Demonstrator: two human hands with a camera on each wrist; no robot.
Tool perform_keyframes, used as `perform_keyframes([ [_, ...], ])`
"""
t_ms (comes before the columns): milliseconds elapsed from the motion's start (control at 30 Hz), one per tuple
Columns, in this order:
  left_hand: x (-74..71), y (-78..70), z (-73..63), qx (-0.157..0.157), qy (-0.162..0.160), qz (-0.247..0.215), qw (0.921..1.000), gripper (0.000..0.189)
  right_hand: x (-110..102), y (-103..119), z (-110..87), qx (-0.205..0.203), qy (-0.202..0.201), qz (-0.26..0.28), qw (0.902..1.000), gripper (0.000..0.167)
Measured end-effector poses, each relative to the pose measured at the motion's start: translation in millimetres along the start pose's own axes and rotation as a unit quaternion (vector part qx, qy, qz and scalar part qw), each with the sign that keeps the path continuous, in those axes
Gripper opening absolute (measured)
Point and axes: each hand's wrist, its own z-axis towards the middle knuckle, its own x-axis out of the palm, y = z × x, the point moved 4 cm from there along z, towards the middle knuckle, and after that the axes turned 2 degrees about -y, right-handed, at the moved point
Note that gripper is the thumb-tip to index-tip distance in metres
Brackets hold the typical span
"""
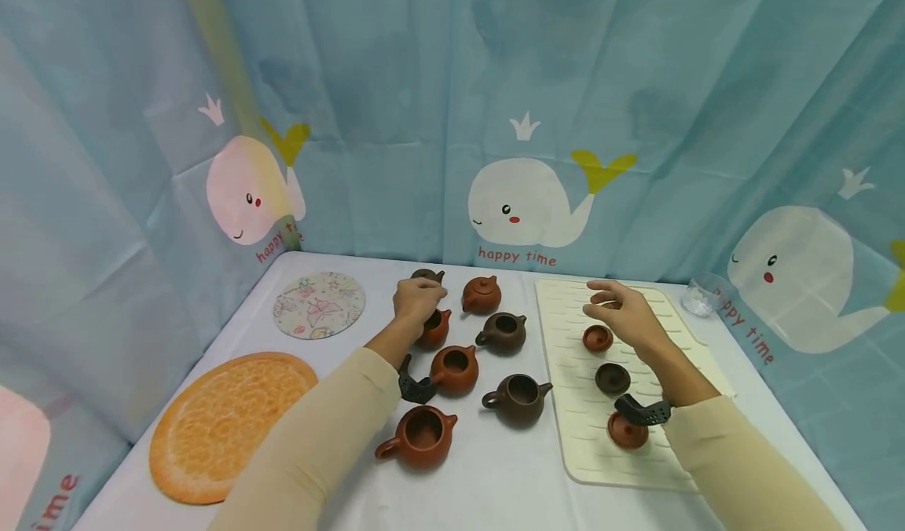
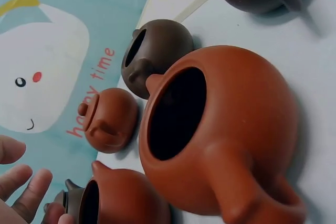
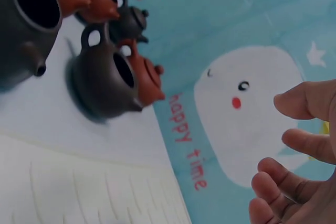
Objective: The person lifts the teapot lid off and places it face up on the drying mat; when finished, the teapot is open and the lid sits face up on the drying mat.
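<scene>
My left hand (image 1: 419, 302) is over the back of the table, beside a small dark lidded teapot (image 3: 130, 23) that it partly hides. Its fingers (image 2: 32, 195) are spread and hold nothing. Just in front of that hand stands a reddish-brown teapot (image 1: 440, 330) without a lid. Over the cream ribbed mat (image 1: 576, 444), my right hand (image 1: 625, 315) hovers with thumb and fingers parted, nothing between them. A small brown lid shows partly beneath it. Nearer on the mat lie a reddish lid (image 1: 597, 338), a dark lid (image 1: 612, 379) and another reddish lid (image 1: 628, 430).
A lidded reddish teapot (image 1: 481, 295) stands at the back centre. Several lidless teapots fill the middle, including a dark one (image 1: 522, 409) and a reddish one (image 1: 424, 448). To the left lie a bread-patterned round mat (image 1: 226, 425) and a floral round mat (image 1: 320, 305). A clear cup (image 1: 700, 299) stands back right.
</scene>
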Motion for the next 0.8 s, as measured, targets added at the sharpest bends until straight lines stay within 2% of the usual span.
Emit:
perform_keyframes([
  [267,18.9,-7.4,15.9,-0.007,0.000,0.016,0.9998,0.018,19,14,20.1,-0.014,0.015,0.013,0.9997,0.052],
  [433,30.1,-13.3,21.0,0.004,0.001,0.053,0.9986,0.014,33,20,33.3,-0.014,0.024,0.021,0.9994,0.050],
  [700,46.5,-6.3,24.8,0.043,0.040,0.139,0.9886,0.015,58,20,56.4,0.014,0.032,0.049,0.9982,0.047],
  [800,49.5,-2.3,25.9,0.053,0.037,0.177,0.9820,0.015,70,17,66.3,0.020,0.034,0.056,0.9977,0.046],
])
